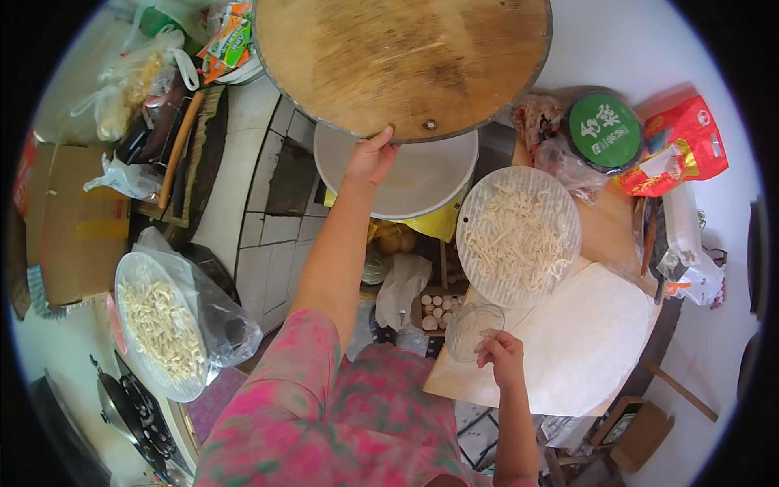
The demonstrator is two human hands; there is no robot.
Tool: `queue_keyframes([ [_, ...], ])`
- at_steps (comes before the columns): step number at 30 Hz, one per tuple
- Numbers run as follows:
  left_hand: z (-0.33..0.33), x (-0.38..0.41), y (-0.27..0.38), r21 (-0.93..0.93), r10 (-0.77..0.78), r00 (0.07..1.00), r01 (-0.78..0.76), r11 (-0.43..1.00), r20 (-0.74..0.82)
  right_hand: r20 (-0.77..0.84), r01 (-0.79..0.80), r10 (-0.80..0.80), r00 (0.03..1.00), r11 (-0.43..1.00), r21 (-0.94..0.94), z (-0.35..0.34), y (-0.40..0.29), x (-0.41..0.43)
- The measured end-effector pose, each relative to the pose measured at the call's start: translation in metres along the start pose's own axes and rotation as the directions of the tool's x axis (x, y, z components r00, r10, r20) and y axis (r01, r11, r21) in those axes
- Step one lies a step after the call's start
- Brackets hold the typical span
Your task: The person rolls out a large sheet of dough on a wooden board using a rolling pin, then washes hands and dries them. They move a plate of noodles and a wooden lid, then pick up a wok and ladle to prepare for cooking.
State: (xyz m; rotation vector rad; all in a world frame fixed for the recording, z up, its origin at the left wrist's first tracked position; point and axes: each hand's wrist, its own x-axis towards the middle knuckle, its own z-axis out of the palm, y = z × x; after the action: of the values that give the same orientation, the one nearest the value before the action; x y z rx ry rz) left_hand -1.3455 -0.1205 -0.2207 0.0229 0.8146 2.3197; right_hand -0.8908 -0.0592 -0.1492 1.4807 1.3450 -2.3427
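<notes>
My left hand [374,158] grips the near edge of a large round wooden board [408,61], raised above a wide white basin [395,176]. My right hand [502,356] holds the rim of a clear glass bowl [475,332] with pale powder in it, over the near left edge of the wooden table. Beside the bowl, a round translucent tray [572,213] carries cut dough strips [517,237]. A thin sheet of rolled dough [584,347] covers much of the table. On the left, a second round tray [131,268] bears more dough strips [161,329], with a clear plastic bag beside it.
A green-lidded container [605,131] and a red package [681,146] stand at the table's far end. Below is a carton of eggs [435,310]. A cardboard box [79,225], plastic bags [134,85] and a wok [112,402] lie left.
</notes>
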Motion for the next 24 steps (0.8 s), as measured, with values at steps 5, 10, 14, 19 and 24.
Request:
queue_keyframes([
  [5, -0.047, 0.029, -0.039, 0.059, -0.175, 0.977, 0.183, 0.981, -0.12, -0.042, -0.021, 0.021, 0.999, 1.0, 0.011, -0.006, 0.011, 0.008],
  [10, -0.062, 0.057, -0.069, 0.22, -0.16, 0.938, 0.233, 0.947, -0.307, -0.069, -0.02, 0.023, 0.997, 0.999, 0.037, -0.004, 0.007, 0.013],
  [14, -0.061, 0.075, -0.079, 0.333, -0.043, 0.874, 0.229, 0.915, -0.484, -0.064, -0.013, 0.017, 0.998, 0.998, 0.057, -0.003, 0.005, 0.02],
  [19, -0.047, 0.081, -0.076, 0.449, -0.021, 0.755, 0.412, 0.793, -0.655, -0.066, -0.022, 0.026, 0.997, 0.998, 0.058, 0.003, 0.0, 0.025],
  [24, -0.058, 0.067, -0.069, 0.438, -0.062, 0.735, 0.468, 0.767, -0.676, -0.05, -0.017, 0.019, 0.999, 0.999, 0.04, 0.014, -0.005, 0.03],
])
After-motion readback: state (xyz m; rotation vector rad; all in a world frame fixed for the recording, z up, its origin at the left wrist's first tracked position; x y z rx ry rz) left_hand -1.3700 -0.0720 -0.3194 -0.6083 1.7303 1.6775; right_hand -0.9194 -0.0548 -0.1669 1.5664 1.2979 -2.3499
